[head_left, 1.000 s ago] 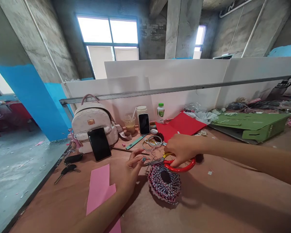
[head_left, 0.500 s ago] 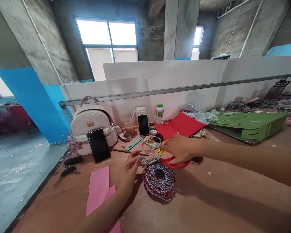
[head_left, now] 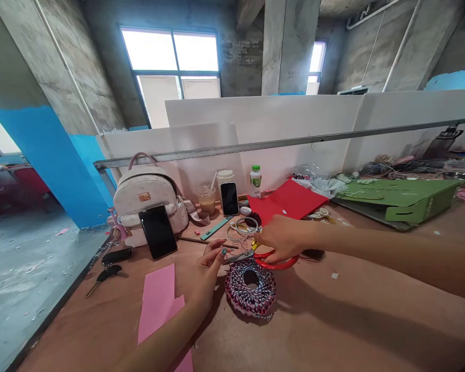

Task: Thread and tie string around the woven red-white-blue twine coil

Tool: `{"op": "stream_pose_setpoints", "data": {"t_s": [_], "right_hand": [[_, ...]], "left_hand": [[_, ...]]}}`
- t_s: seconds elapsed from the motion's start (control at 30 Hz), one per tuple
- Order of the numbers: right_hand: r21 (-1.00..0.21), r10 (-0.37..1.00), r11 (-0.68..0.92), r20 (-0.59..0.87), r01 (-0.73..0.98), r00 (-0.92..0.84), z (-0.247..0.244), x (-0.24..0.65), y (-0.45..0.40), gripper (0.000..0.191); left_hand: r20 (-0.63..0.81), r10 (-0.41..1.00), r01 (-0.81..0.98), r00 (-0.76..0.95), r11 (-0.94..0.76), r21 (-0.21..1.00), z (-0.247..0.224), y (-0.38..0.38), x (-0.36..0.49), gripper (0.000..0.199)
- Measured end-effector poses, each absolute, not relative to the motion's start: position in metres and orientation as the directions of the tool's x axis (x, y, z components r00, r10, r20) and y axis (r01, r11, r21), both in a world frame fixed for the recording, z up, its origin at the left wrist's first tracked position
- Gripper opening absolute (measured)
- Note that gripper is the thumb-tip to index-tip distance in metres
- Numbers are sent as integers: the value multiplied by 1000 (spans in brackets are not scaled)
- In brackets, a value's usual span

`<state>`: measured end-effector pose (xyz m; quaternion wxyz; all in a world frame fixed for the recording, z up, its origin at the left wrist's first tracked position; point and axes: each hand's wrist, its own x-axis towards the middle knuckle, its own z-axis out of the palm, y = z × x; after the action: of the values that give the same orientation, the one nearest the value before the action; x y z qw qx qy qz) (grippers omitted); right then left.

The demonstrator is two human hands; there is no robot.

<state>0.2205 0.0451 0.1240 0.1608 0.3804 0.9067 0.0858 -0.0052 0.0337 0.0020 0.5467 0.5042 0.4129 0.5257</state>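
Observation:
In my right hand (head_left: 281,240) is a pair of scissors (head_left: 277,262) with red and yellow handles, its blades pointing left. The blades look nearly closed, with their tips beside the fingertips of my left hand (head_left: 211,266). Those left fingers are pinched on a thin strand of cord, which runs near the blades. Just below the scissors, a round ring of braided cord (head_left: 238,292), dark, white and pink, rests on the table (head_left: 333,330). Two pale hoops (head_left: 247,226) lie behind the blades.
Pink paper strips (head_left: 158,294), a phone (head_left: 158,232) against a backpack (head_left: 139,186), and keys (head_left: 110,274) are on the left. Behind stand a drink cup (head_left: 206,200), another phone (head_left: 229,199) and a bottle (head_left: 256,181). Red sheets (head_left: 294,199) and green card (head_left: 403,196) lie to the right.
The scissor blades have closed and shifted slightly left. The braided ring has moved a little to the left. My left hand has barely moved.

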Motion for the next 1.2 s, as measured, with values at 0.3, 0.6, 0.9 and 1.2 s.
{"op": "stream_pose_setpoints", "data": {"t_s": [0.3,0.6,0.9,1.2], "right_hand": [[299,703,711,-261,637,-662,123,218,46,46],[346,716,686,-162,641,-679,119,226,43,41],[176,695,719,-174,672,-698,122,253,26,27],[-266,585,714,-280,647,-761,107,256,23,29]], "left_hand": [[62,995,-167,79,-48,985,3,34,-5,37],[44,999,-175,-23,-47,983,-4,38,-6,48],[54,998,-246,35,-44,968,-10,42,-5,42],[-20,969,-317,247,100,943,-8,32,8,46]]}}
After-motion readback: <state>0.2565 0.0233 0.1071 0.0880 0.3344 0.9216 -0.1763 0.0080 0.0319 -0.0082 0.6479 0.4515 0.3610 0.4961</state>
